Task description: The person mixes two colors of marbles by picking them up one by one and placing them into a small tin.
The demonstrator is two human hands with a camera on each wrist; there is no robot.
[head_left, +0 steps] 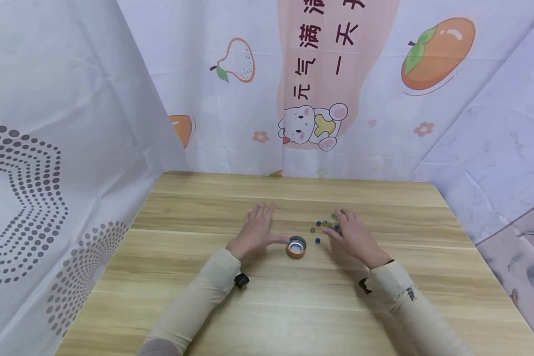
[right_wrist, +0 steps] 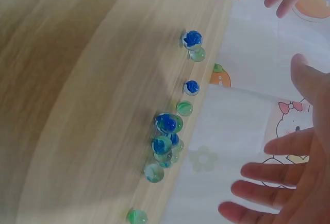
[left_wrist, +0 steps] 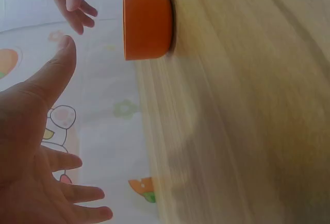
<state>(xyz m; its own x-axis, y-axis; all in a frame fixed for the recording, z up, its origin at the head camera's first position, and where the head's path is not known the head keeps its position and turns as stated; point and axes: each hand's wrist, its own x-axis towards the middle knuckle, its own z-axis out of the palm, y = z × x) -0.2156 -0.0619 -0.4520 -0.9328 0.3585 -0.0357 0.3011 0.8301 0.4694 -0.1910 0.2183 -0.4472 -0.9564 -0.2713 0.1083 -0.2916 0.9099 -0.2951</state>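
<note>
Behind everything, a white fruit-printed cloth (head_left: 231,109), falling to the far edge of the table (head_left: 267,311). Past the left edge, a dotted cloth (head_left: 80,148); past the right edge, a pale marbled cloth (head_left: 494,138). Wood-grained across the tabletop, with both far corners in sight. Over it from the near side, a beige left sleeve (head_left: 193,296) and a beige right sleeve (head_left: 427,321).

Left of the table's middle, the left hand (head_left: 254,230), with straight fingers fanned toward the far edge and thumb well apart from them, turned inward. Right of the middle, the right hand (head_left: 356,237), likewise spread, thumb and straight fingers apart.

Between the two hands, about midway from left edge to right edge and well in from the far edge, an orange tin (head_left: 296,247), upright, mouth up, silvery inside. Near the left thumb, yet apart from it in the left wrist view. At the wrists, a left black strap (head_left: 242,281) and a right black strap (head_left: 364,286).

Smallest, blue marbles (right_wrist: 193,39) and green marbles (right_wrist: 154,172), loose on the table to the right of the tin, several bunched near the right hand. Apart from its fingers in the right wrist view.
</note>
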